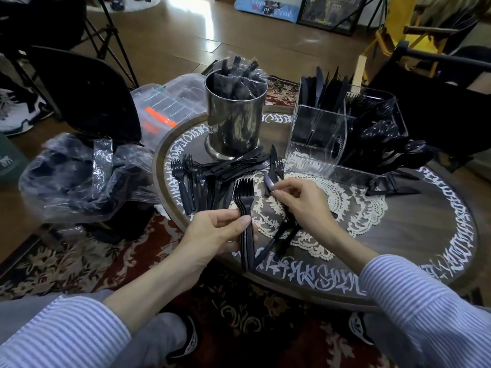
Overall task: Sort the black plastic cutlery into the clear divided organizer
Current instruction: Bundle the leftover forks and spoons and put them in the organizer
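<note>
Left hand: held a bunch of forks tight.
Right hand: pinched a spoon.
Organizer: stood behind.

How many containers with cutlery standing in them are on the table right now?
2. The metal cup stands at the table's far edge, holding wrapped cutlery. The clear organizer sits to its right, knives upright at the back. Others may be hidden out of frame.

Black forks, silvery, perhaps steel-grey, canister, white-lettered dark table, blue-striped sleeves.
</note>
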